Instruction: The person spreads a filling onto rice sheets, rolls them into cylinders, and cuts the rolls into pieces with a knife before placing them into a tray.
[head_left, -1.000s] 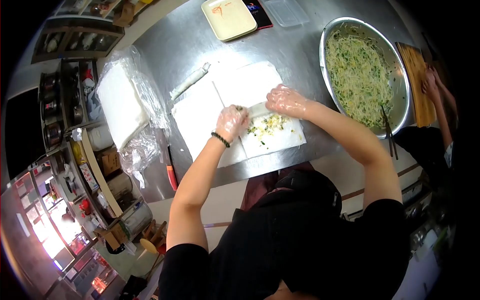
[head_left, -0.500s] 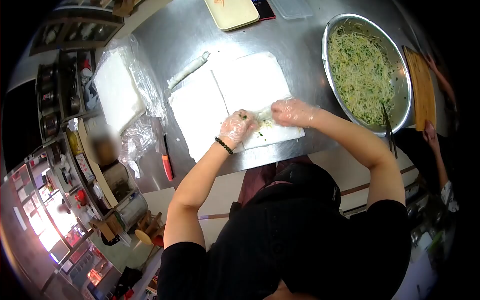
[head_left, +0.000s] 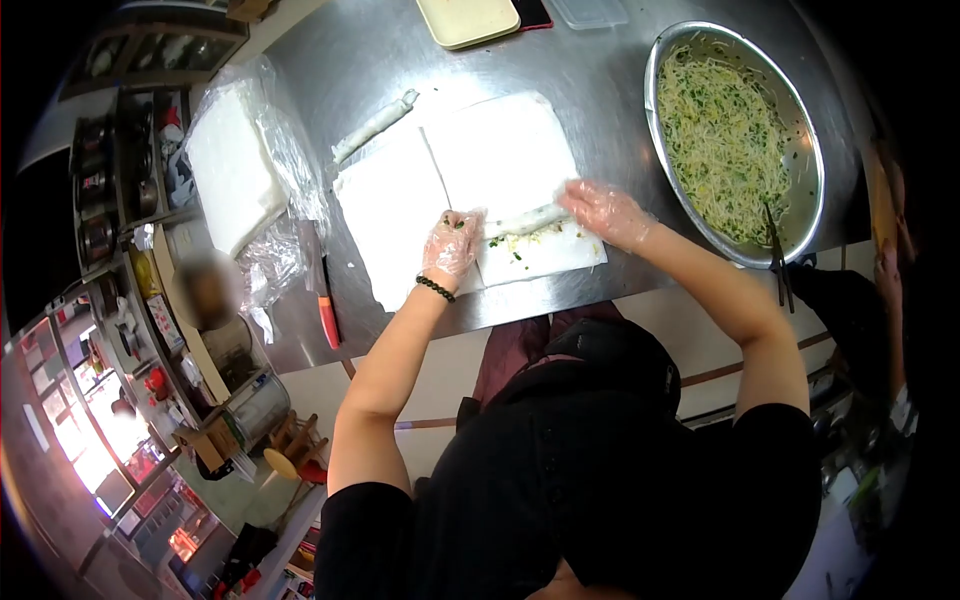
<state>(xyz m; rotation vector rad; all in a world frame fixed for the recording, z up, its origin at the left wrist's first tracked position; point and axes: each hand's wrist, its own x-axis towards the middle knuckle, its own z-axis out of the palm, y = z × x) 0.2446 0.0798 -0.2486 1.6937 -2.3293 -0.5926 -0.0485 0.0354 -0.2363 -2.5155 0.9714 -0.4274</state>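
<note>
A white, partly rolled spring roll (head_left: 525,220) lies across the right-hand stack of thin wrapper sheets (head_left: 510,140). My left hand (head_left: 455,243), in a clear plastic glove with green bits stuck to it, is closed on the roll's left end. My right hand (head_left: 608,214), gloved too, has its fingers on the right end; its fingertips are partly hidden. Shreds of filling (head_left: 530,245) lie on the sheet just below the roll. A second stack of wrappers (head_left: 390,215) lies to the left, and a finished roll (head_left: 375,127) rests along its upper edge.
A big steel bowl (head_left: 652,95) of shredded filling stands at right, with tongs (head_left: 778,255) over its rim. Plastic-wrapped sheets (head_left: 232,165) and a red-handled knife (head_left: 328,318) lie at left. A cream tray (head_left: 465,25) sits at the back. Another person's arm (head_left: 888,290) is at far right.
My hands have moved apart, the left one leftward and the right one rightward, exposing more of the roll. At far right, the other person's wooden board has shifted outward, away from the bowl.
</note>
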